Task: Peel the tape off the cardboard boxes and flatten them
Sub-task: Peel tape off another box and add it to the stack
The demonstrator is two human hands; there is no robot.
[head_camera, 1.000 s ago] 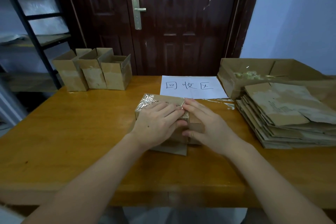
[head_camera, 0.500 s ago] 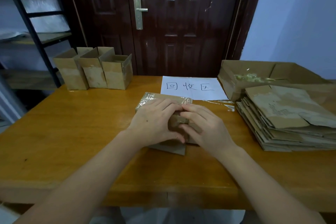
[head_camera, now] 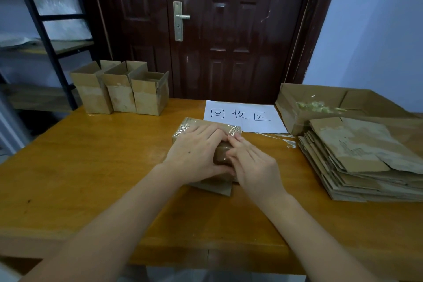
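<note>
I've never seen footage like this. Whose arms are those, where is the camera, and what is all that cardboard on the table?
No machine here: a person wears a camera on the head, looking down at both hands. The left hand and right hand rest on a taped cardboard box on the wooden table, fingers working at its shiny tape. Three open boxes wait at the back left. A stack of flattened boxes lies to the right, beside a handwritten paper sign.

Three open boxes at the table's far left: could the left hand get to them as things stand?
Probably yes. Bare tabletop lies between the left hand and the three open boxes, but that hand first has to leave the taped box.
</note>
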